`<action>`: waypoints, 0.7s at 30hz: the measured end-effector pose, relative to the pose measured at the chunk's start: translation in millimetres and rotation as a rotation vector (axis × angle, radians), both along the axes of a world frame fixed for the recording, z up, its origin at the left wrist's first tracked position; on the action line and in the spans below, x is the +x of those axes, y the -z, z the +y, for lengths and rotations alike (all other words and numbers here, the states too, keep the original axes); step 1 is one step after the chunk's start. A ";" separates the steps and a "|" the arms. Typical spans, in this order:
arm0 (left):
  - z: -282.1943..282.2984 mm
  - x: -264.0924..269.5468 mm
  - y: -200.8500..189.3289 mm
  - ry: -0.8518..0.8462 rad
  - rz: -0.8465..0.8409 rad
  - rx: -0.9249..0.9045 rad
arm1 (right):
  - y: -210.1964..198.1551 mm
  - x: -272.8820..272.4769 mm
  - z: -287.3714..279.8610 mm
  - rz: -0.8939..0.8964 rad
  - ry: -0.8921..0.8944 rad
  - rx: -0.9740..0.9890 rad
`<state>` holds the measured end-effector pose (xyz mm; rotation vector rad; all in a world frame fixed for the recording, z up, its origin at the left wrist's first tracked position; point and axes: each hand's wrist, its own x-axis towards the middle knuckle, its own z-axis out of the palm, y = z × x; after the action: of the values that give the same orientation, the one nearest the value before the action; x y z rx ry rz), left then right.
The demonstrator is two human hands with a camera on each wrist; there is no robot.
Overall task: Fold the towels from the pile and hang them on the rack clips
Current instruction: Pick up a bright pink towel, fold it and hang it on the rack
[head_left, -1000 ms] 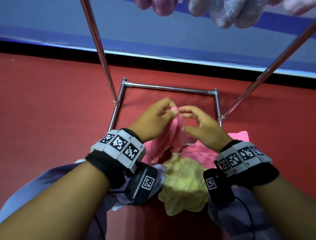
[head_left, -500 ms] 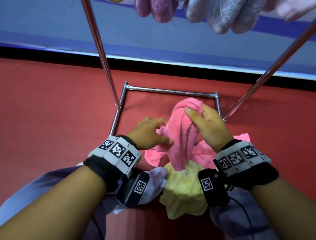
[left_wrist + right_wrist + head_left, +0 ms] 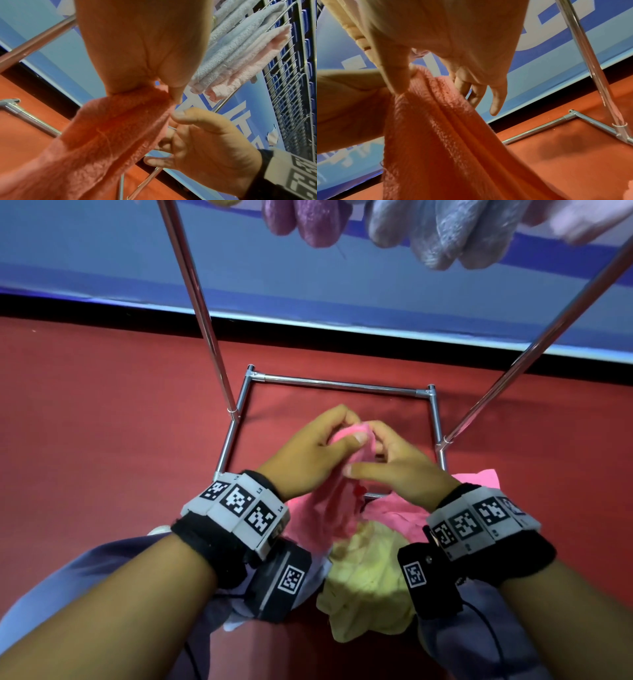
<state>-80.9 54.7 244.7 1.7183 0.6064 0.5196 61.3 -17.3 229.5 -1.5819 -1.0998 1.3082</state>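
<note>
Low at nine o'clock in the head view, the chrome tubular rack frame (image 3: pixel 236 419) stands on the red floor (image 3: pixel 102 422), its uprights running out of the top edge so the clips cannot be seen there. Just right of its left base rail, the left hand (image 3: pixel 308 455) pinches the top edge of a fuzzy pink towel (image 3: pixel 329 508) between thumb and curled fingers. That towel hangs in a gathered, lengthwise-creased column from the middle of the picture down toward six o'clock, where its lower end disappears behind the wrists. Below it, a crumpled pale yellow towel (image 3: pixel 370 583) lies on the pile, partly covered by the black wrist cameras. At about two o'clock from the yellow one, more pink cloth (image 3: pixel 476 479) peeks out, mostly hidden by the right wrist. The right hand (image 3: pixel 400 467) meets the left at the same top edge; the wrist views show its forefinger and thumb nipping the hem, the other fingers loose. At twelve to one o'clock, mauve and grey terry towels (image 3: pixel 445 237) hang cropped by the frame.
</note>
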 end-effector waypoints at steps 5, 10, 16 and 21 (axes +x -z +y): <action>6.3 -1.9 5.7 -0.082 0.001 -0.077 | -3.9 -1.9 2.0 -0.184 0.052 0.116; 9.6 -14.8 14.8 -0.050 0.249 -0.181 | -10.5 1.2 3.2 -0.011 0.172 0.181; 6.7 -11.5 12.6 -0.007 0.327 -0.147 | -15.8 -2.1 5.7 0.218 0.246 0.268; 6.4 -11.9 9.6 -0.017 0.247 -0.128 | -13.3 4.2 6.4 0.280 0.284 0.298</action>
<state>-92.9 61.1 235.1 1.6685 0.8130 0.2753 65.5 -10.9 242.8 -1.2385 -0.8183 1.0785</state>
